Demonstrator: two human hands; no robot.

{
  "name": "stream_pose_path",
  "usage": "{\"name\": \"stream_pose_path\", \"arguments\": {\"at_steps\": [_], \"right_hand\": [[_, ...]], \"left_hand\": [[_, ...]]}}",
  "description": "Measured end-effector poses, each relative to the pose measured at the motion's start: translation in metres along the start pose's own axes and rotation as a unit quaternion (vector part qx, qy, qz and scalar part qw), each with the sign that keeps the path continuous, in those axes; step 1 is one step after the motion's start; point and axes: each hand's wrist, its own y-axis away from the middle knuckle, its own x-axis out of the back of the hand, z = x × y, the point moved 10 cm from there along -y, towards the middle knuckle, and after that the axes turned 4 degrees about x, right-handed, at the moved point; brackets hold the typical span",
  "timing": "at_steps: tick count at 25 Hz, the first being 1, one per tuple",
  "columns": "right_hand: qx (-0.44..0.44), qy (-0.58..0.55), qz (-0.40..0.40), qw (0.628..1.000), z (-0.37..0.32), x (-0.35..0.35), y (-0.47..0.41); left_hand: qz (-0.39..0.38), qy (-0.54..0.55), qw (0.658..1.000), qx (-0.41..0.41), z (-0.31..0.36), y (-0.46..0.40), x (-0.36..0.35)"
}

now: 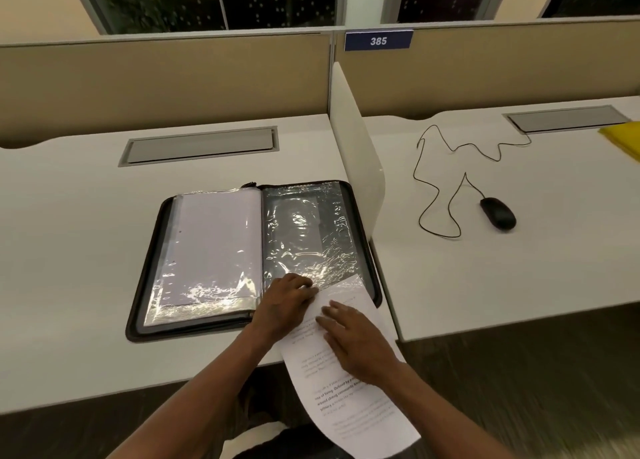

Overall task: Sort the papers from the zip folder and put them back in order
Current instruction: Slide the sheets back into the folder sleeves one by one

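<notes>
Printed white paper sheet (341,365), half inside crinkled clear plastic sleeve (308,240) of black zip folder (145,271) near counter front edge: left fingers (304,287) pinching sleeve mouth, right fingers (334,315) flat, pressing. Best slid straight, slowly.

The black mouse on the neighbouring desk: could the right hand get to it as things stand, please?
Probably not directly: the white divider panel stands between the right hand and the mouse. The hand rests on the printed sheet, so it would have to go round the panel's front end.

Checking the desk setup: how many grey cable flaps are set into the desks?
2. One cable flap is in the left desk behind the open folder; the other cable flap is in the right desk, behind the mouse.
</notes>
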Motion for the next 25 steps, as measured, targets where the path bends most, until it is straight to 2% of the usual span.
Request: {"name": "stream_pose_path", "arguments": {"at_steps": [2, 5, 8, 12, 14, 17, 20, 22, 25], "right_hand": [[0.015, 0.014, -0.063, 0.998, 0.0, -0.021, -0.011], [0.011, 0.065, -0.088, 0.994, 0.006, -0.032, -0.008], [-0.014, 0.091, -0.083, 0.992, 0.01, -0.03, -0.008], [-0.071, 0.078, -0.068, 0.992, 0.017, -0.028, -0.012], [-0.092, 0.097, -0.058, 0.989, 0.022, -0.029, -0.014], [-0.113, 0.115, -0.057, 0.985, 0.024, -0.035, -0.014], [-0.133, 0.113, -0.038, 0.984, 0.024, -0.038, -0.015], [-0.115, 0.102, -0.024, 0.988, 0.014, -0.036, -0.022], [-0.031, 0.079, -0.053, 0.995, -0.007, -0.047, -0.034]], "left_hand": [[0.006, -0.002, 1.0, -0.005, 0.004, -0.001, 0.003], [0.014, -0.009, 1.0, 0.007, 0.006, 0.004, 0.006], [0.055, -0.026, 0.994, 0.093, -0.005, 0.022, 0.019], [0.124, 0.012, 0.969, 0.214, -0.029, 0.062, 0.029], [0.131, 0.027, 0.967, 0.219, -0.028, 0.077, 0.024], [0.105, 0.021, 0.973, 0.206, -0.013, 0.091, 0.01], [0.088, 0.021, 0.97, 0.227, -0.006, 0.097, 0.001], [0.084, 0.04, 0.965, 0.244, -0.007, 0.098, 0.001], [0.082, 0.06, 0.969, 0.225, -0.002, 0.096, 0.004]]}}
